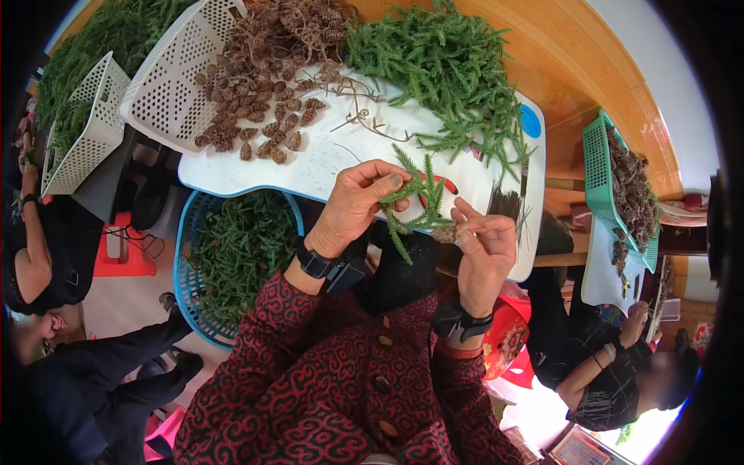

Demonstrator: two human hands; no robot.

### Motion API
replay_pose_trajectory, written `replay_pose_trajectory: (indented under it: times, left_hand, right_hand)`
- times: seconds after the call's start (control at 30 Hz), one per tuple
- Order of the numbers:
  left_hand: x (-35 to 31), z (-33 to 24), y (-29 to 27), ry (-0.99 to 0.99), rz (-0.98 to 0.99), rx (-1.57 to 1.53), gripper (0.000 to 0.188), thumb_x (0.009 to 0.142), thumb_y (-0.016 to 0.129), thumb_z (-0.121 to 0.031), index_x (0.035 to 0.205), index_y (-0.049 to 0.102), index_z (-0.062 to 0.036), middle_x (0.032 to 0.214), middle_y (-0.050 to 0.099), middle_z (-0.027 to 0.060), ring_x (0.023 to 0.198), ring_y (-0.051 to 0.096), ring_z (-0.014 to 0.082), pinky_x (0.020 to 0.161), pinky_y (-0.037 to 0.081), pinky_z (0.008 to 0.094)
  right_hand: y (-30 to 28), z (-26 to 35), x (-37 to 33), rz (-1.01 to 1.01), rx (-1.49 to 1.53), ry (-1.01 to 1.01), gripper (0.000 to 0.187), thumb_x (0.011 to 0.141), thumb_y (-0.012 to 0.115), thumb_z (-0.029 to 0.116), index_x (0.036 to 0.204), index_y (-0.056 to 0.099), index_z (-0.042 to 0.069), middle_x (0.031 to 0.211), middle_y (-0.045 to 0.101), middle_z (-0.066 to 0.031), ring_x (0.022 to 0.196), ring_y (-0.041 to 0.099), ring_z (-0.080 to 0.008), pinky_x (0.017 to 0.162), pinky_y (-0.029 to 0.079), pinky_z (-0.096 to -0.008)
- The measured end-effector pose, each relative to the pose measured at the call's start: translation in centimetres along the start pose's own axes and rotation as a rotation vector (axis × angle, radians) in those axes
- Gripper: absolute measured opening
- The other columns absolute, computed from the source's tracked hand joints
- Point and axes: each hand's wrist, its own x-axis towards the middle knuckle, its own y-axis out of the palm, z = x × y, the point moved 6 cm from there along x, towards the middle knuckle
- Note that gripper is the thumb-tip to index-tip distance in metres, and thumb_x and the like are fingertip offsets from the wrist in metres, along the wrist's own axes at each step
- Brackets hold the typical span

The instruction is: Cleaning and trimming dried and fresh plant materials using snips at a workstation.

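Note:
Above the near edge of a white table, my left hand pinches an artificial pine sprig between thumb and fingers. Its green tips spread out to the right and downward. My right hand is closed on a small brown pine cone at the sprig's right end; whether the two are joined I cannot tell. Behind the sprig a red handle partly shows, its tool hidden. Thin dark wires lie just beyond my right hand.
Brown pine cones spill from a white basket at the far left. Green sprigs are heaped at the back right. A blue basket of greenery stands left of me. People work at both sides; a green basket is at right.

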Motion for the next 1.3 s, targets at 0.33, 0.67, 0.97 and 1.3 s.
replay_pose_trajectory:
  times: [0.33, 0.67, 0.97, 1.3]
  left_hand:
    - [-0.7, 1.0, 0.8, -0.182, 0.061, -0.091, 0.036, 0.103, 0.054, -0.026, 0.110, 0.068, 0.0061, 0.091, 0.070, 0.0114, 0.072, 0.065, 0.0140, 0.069, 0.055, 0.0272]
    - [-1.5, 0.6, 1.4, -0.248, 0.007, -0.063, 0.030, 0.101, 0.056, -0.019, 0.114, 0.068, 0.0049, 0.098, 0.071, 0.0099, 0.080, 0.066, 0.0108, 0.074, 0.054, 0.0234]
    - [-2.1, 0.2, 1.8, -0.068, 0.143, 0.255, 0.029, 0.093, 0.061, 0.001, 0.122, 0.065, 0.0023, 0.103, 0.070, 0.0054, 0.086, 0.065, 0.0082, 0.078, 0.053, 0.0205]
    - [-1.1, 1.7, -0.7, -0.194, 0.042, -0.209, 0.027, 0.095, 0.059, -0.002, 0.121, 0.063, 0.0052, 0.102, 0.069, 0.0115, 0.081, 0.069, 0.0154, 0.083, 0.059, 0.0327]
  right_hand:
    - [-0.3, -3.5, -0.5, 0.088, 0.192, 0.224, 0.026, 0.084, 0.063, -0.012, 0.101, 0.051, 0.003, 0.094, 0.066, -0.0097, 0.099, 0.064, -0.0227, 0.092, 0.051, -0.0373]
    - [0.1, -4.8, -0.7, 0.029, 0.249, 0.329, 0.025, 0.086, 0.063, -0.011, 0.102, 0.051, 0.003, 0.093, 0.067, -0.0082, 0.084, 0.064, -0.0161, 0.085, 0.050, -0.0292]
    - [-0.6, -4.8, -0.4, 0.005, 0.176, 0.183, 0.024, 0.085, 0.062, -0.013, 0.101, 0.052, 0.002, 0.094, 0.067, -0.0106, 0.090, 0.063, -0.0169, 0.085, 0.050, -0.0289]
    - [-0.1, -4.7, -0.5, 0.071, 0.361, 0.328, 0.020, 0.087, 0.062, -0.010, 0.100, 0.054, 0.003, 0.094, 0.065, -0.0091, 0.089, 0.062, -0.0160, 0.083, 0.049, -0.0294]
